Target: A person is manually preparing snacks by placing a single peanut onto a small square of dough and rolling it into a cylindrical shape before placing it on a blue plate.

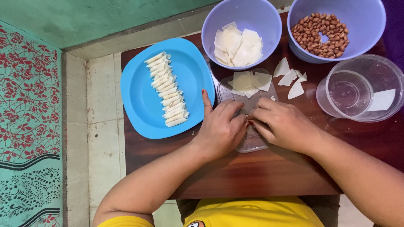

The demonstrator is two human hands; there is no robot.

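Your left hand (221, 128) and right hand (283, 124) meet fingertip to fingertip over the clear lid (248, 113), pinching a small wrapper (mostly hidden) right of the blue plate (143, 101).

My table (269, 176) is dark wood with a smooth, slightly glossy finish. The blue plate (139, 101) and the lilac bowls (210, 29) are matt plastic (the clear container (378, 67) too). The dough rolls (167, 96) look pale, dry and floury.
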